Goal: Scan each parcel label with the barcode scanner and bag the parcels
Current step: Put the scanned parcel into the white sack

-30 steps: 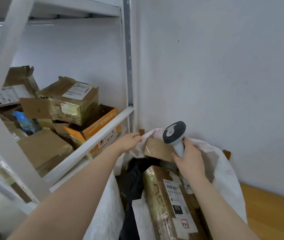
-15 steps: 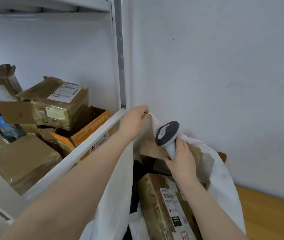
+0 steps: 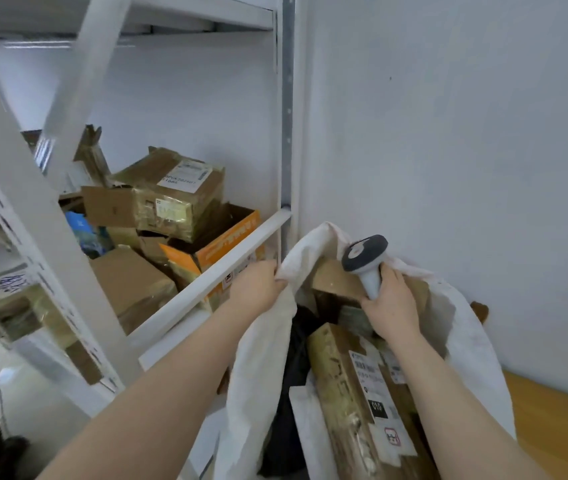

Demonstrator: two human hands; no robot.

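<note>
Gripping the rim of the white sack (image 3: 313, 242), the left hand (image 3: 258, 289) is now bunching the cloth in curled fingers. A second ago it was only reaching for that edge with looser fingers, so the grab is the new thing here. The rim is standing pulled up against the shelf rail (image 3: 213, 278), higher around the load than before.

The right hand (image 3: 391, 308) is staying wrapped round the handle of the barcode scanner (image 3: 365, 258), head up and pointing up-left, not at any label. It is keeping low at the back of the sack, just by the brown parcel (image 3: 332, 280); cannot tell if it is also touching it.

The long taped parcel (image 3: 344, 386) is lying inside the sack, label (image 3: 370, 374) facing up, beside a black bag (image 3: 293, 344).

Judgement: this is looking like sack handling, not scanning. The mouth is being held open and the parcels are settling in. More boxes are still sitting on the shelf, a taped box (image 3: 178, 192) over an orange box (image 3: 221, 239), so the task is looking far from done. Next the scanner is needing a fresh label to aim at.
</note>
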